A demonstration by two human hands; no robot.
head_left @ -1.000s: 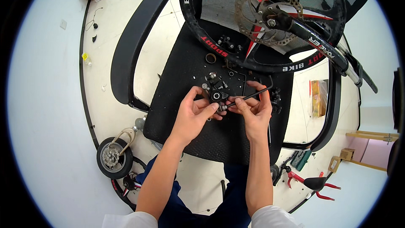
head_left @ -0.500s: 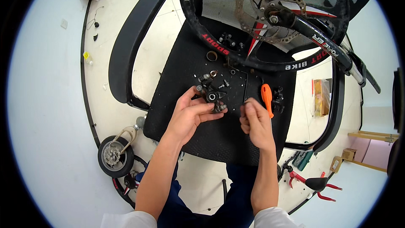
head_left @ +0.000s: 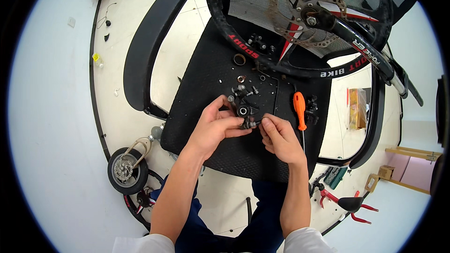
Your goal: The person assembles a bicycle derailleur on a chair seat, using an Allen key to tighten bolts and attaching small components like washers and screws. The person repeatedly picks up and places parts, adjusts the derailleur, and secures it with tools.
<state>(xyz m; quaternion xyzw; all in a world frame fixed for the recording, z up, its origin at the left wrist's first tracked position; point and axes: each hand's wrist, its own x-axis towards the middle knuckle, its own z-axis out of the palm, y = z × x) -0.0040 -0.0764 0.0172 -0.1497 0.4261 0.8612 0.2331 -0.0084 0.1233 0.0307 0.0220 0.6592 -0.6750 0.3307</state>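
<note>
My left hand (head_left: 214, 124) is closed around a black bicycle disc brake caliper (head_left: 243, 111), held above the dark chair seat. Bolts and a round metal-rimmed hole show on the caliper. Pinched fingers of my right hand (head_left: 281, 136) meet the bolt end at its lower right. What they hold is mostly hidden; only a thin dark end shows. A bent hex key (head_left: 276, 94) lies just beyond this hand, its lower end close to the fingers. To the right rests a screwdriver (head_left: 299, 107) with an orange handle.
A bicycle wheel with a brake rotor (head_left: 276, 7) and black fork leans across the chair's far side. Small bolts, a metal ring (head_left: 239, 59) and black parts (head_left: 311, 107) lie on the seat. Armrests (head_left: 150, 42) flank it; a small wheel (head_left: 127, 171) stands lower left.
My right hand has moved left to the caliper's lower bolt. My left hand still holds the caliper. A copper-coloured nut now shows apart from it, on the seat. The view has shifted slightly.
</note>
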